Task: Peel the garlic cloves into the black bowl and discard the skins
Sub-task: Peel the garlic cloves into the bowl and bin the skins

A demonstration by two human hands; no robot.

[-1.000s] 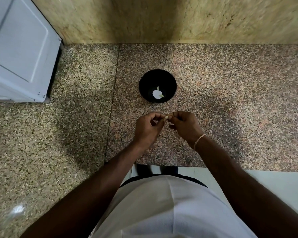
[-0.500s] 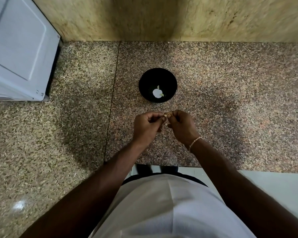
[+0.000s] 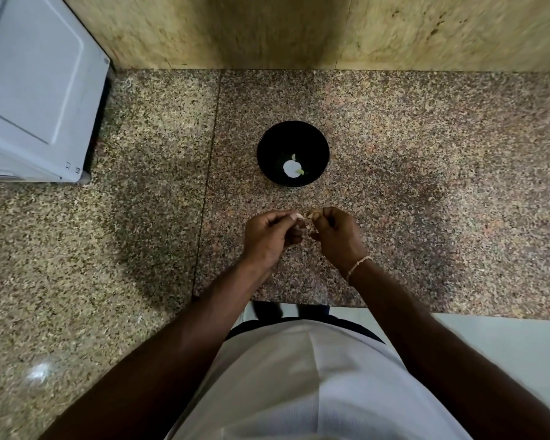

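Left hand (image 3: 272, 238) and right hand (image 3: 337, 236): raised over the granite counter (image 3: 426, 217), fingers of both curled, pinching one garlic clove (image 3: 303, 219) between them, likely to strip its skin. Black bowl (image 3: 267, 154): just beyond, within reach, holding pale peeled garlic (image 3: 291, 168).

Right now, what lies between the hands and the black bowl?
Only bare speckled countertop, per the head view, between the black bowl and the left hand and right hand.
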